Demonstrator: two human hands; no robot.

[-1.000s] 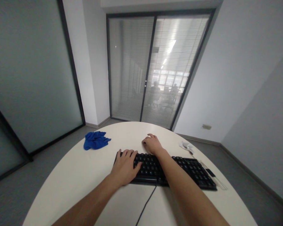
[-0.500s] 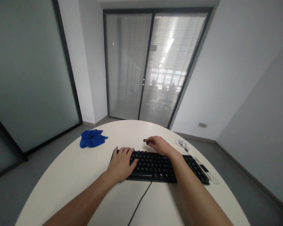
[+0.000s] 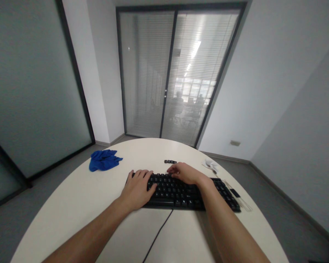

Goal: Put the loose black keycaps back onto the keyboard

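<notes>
A black keyboard [image 3: 175, 191] lies across the table with its cable running toward me. My left hand [image 3: 137, 190] rests on its left end, fingers spread over the keys and reaching the far edge. At the keyboard's top row, my right hand [image 3: 185, 172] has thumb and fingers pinched together. Whatever sits between those fingertips is dark and too small to make out. Just beyond the right hand, several loose black keycaps [image 3: 170, 161] stand in a short row on the tabletop.
A crumpled blue cloth [image 3: 105, 160] lies at the table's far left. On the right are a white crumpled item [image 3: 211, 164], a small black piece [image 3: 235, 193] and thin wire-like tools [image 3: 245, 204]. The round table's [image 3: 98, 190] edge curves around everything.
My right hand has come nearer, from beyond the keyboard back to its top row, uncovering the row of keycaps. The left hand stays on the keyboard; the view has shifted slightly.
</notes>
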